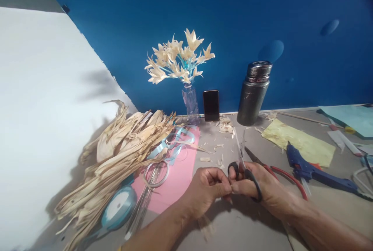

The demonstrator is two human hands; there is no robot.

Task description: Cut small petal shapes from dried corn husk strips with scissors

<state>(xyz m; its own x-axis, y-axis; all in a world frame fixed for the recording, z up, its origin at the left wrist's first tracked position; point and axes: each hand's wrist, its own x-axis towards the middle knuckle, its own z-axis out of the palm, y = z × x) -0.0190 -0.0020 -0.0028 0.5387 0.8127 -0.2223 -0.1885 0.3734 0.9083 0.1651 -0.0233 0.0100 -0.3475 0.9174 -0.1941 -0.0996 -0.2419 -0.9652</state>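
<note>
My right hand [264, 190] grips black-handled scissors [244, 165], fingers through the loops, blades pointing up and away. My left hand [208, 189] is closed in a pinch right against the right hand's fingers; what it pinches is too small to make out. Both hands hover low over the grey table [250, 223]. A pile of dried corn husks [122, 154] lies to the left, with blue ribbon [175, 142] on a pink sheet [177, 177] beside it.
A bottle vase of husk flowers [180, 62], a phone [211, 105] and a metal flask [253, 93] stand against the blue wall. Red-handled scissors [279, 173], a blue glue gun [314, 171], yellow paper [300, 142], a ribbon spool [118, 208] and wires [145, 200] lie around.
</note>
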